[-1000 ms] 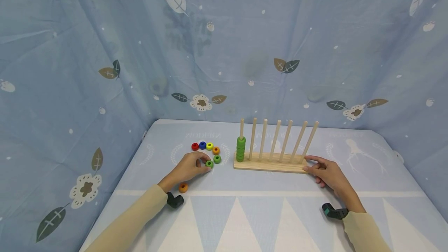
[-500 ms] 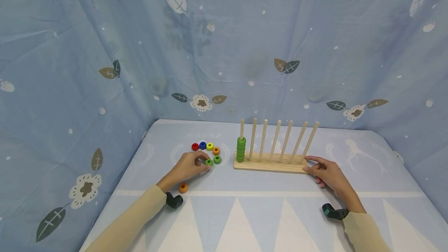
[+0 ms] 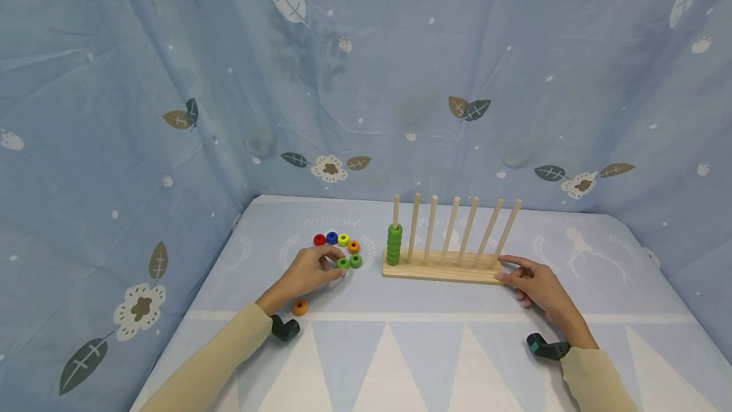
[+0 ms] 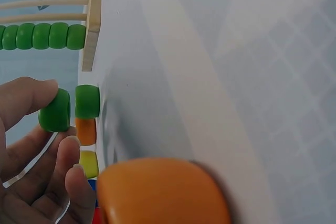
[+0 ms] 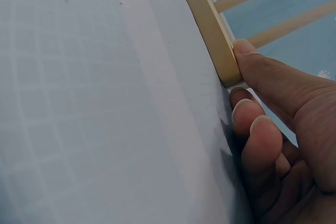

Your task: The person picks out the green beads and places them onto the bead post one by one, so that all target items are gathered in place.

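Observation:
My left hand [image 3: 304,273] pinches a green bead [image 4: 54,110] between thumb and fingers, its hole showing; the left wrist view has it raised off the table. Just beyond it a second green bead [image 3: 356,260] rests on the table. To the right stands a wooden peg rack [image 3: 440,273] with a row of upright pegs. Several green beads [image 3: 394,245] are stacked on its leftmost peg, and the other pegs are bare. My right hand [image 3: 536,283] grips the rack's right end, the thumb [image 5: 244,48] lying on the base.
Orange [image 3: 354,247], yellow [image 3: 343,240], blue [image 3: 332,238] and red [image 3: 319,240] beads curve behind the left hand. Another orange bead [image 3: 300,307] lies near the left wrist. Dark wrist cameras sit at both cuffs, and a patterned cloth [image 3: 400,81] hangs behind the table.
The left hand's green bead has shifted slightly away from me, closer to the green bead on the table. The right hand and the rack stay where they were.

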A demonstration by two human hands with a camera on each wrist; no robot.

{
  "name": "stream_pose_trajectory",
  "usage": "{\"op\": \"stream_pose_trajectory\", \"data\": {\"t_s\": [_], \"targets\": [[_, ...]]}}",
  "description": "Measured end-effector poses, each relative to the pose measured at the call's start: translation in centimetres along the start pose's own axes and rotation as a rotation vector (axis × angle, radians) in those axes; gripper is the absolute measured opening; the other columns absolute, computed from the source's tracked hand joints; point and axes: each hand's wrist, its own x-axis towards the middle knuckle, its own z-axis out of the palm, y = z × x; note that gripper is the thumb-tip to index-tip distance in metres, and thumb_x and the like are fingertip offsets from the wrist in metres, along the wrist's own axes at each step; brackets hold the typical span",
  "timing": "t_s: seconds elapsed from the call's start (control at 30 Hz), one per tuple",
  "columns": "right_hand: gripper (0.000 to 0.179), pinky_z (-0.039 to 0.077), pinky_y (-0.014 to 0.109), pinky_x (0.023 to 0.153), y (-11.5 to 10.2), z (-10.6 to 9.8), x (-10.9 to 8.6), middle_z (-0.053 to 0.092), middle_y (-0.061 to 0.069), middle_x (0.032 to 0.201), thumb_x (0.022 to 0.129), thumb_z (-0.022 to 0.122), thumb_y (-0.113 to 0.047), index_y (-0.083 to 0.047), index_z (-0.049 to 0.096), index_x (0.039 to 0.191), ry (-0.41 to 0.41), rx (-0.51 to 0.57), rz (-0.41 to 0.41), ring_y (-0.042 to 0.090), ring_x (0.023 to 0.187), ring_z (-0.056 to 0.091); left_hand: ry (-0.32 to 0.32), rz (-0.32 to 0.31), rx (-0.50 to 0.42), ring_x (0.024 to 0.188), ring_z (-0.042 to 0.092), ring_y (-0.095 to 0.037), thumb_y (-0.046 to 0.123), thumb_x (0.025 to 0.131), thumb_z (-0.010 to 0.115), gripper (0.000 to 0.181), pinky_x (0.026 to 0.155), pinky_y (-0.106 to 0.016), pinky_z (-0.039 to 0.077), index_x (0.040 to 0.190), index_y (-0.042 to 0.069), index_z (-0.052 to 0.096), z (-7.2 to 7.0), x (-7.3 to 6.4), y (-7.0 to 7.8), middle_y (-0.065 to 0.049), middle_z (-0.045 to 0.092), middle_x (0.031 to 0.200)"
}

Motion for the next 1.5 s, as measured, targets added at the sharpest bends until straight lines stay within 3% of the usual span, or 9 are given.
{"op": "stream_pose_trajectory", "data": {"t_s": [0.33,0.63,1.5], "targets": [[0.071,0.051,0.03,0.049,-0.1,0.0,-0.1,0.057,0.01,0.082,0.091,0.079,-0.041,-0.008,0.054,0.148,0.001,-0.008,0.002,0.014,0.057,0.052,0.006,-0.008,-0.031,0.08,0.061,-0.014,0.025,0.087,0.085,0.026,0.063,-0.029,0.048,0.11,0.019,0.074,-0.2,0.1,0.2,0.01,0.07,0.1],[0.069,0.051,0.03,0.049,0.0,0.0,-0.1,0.057,0.011,0.082,0.092,0.079,-0.039,-0.008,0.054,0.148,0.0,-0.001,-0.01,0.013,0.056,0.052,-0.006,-0.005,-0.058,0.076,0.06,-0.017,0.019,0.088,0.084,0.027,0.051,-0.027,0.044,0.112,0.016,0.073,-0.6,0.3,0.8,0.004,0.07,0.102],[0.071,0.051,0.031,0.049,0.1,0.0,0.0,0.058,0.012,0.084,0.092,0.078,-0.041,-0.008,0.052,0.15,-0.013,-0.009,-0.004,0.014,0.057,0.053,0.044,0.049,0.006,0.076,0.059,-0.014,0.026,0.09,0.083,0.027,0.048,-0.029,0.046,0.115,0.018,0.075,-1.3,1.1,2.2,0.008,0.07,0.1]]}}
